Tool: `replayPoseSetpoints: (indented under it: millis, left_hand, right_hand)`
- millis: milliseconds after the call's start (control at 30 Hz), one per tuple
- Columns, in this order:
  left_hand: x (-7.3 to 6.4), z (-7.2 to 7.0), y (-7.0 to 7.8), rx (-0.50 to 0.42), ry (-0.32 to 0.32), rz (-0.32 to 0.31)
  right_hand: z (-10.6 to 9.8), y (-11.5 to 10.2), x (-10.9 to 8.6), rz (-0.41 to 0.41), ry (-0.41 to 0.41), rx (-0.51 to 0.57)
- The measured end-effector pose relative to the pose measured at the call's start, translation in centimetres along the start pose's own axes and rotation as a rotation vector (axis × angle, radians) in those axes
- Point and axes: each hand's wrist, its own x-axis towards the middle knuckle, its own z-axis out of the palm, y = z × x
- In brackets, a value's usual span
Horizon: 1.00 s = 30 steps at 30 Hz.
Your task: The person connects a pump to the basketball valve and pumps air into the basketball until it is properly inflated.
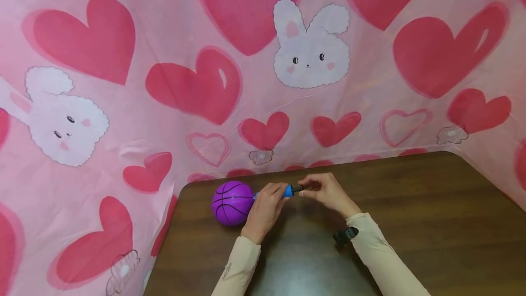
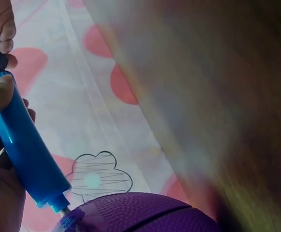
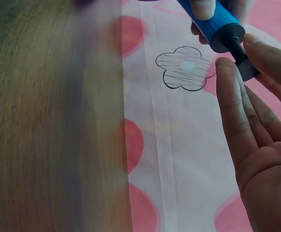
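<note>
A purple ball point(image 1: 233, 203) with black basketball lines rests on the table's far left part. The blue hand pump point(image 2: 28, 140) has its metal needle end against the ball, as the left wrist view shows. My left hand point(image 1: 268, 207) grips the pump's blue barrel, its thumb lying along the side. At the pump's other end a short black rod runs to a black handle point(image 3: 246, 70). My right hand point(image 1: 327, 192) holds this handle between thumb and fingertips, the palm and longer fingers fairly straight.
The brown wooden table point(image 1: 411, 223) lies under both hands. A pink cloth point(image 1: 255, 81) with hearts and rabbits hangs behind the table and along its sides. A black watch-like strap point(image 1: 345, 235) sits at the right wrist.
</note>
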Motion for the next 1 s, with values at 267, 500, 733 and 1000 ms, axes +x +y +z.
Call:
replayPoseSetpoints:
  millis: [267, 500, 733, 1000]
  left_hand:
    - [0.1, -0.2, 0.0, -0.026, -0.012, -0.015]
    - [0.0, 0.0, 0.0, -0.051, -0.030, -0.030]
    - [0.0, 0.1, 0.0, -0.046, -0.044, -0.026]
    - [0.2, -0.1, 0.1, -0.040, -0.043, -0.022]
  right_hand:
    - [-0.4, -0.2, 0.1, 0.028, -0.037, 0.018]
    - [-0.5, 0.0, -0.2, 0.054, -0.049, 0.042]
    - [-0.8, 0.4, -0.4, 0.067, -0.071, 0.046]
    - [-1.5, 1.3, -0.7, 0.095, -0.097, 0.026]
